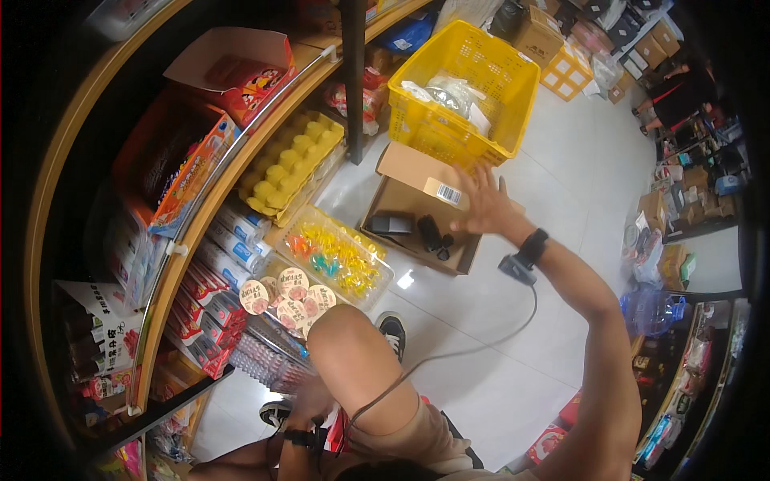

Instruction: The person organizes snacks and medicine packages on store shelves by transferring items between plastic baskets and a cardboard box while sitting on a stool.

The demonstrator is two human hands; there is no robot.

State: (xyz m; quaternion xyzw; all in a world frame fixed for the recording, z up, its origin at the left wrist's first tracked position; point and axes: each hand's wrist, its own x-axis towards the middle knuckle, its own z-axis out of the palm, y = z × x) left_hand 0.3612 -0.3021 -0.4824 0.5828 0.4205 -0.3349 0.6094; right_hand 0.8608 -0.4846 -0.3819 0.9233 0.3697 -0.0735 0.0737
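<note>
My right hand (484,201) is spread over the right side of an open cardboard box (415,249) on the floor. Its fingers are apart near the raised flap (421,174) that bears a barcode label; I cannot tell whether they touch it. Inside the box lie a small dark box (391,225) and a black object (429,233). My left hand (311,398) is blurred, low beside my knee, close to bumpy clear plastic packs (264,364); its fingers are not clear. Between the hands sit a clear tray of coloured wrapped pieces (337,258) and several round-lidded cups (295,300).
A yellow plastic crate (463,90) holding clear plastic stands behind the box. To the left, a curved wooden shelf edge (201,198) and a dark post (354,84) border yellow egg-type trays (295,162). A cable (475,349) runs from my right wrist across my knee. A person (680,99) is far right.
</note>
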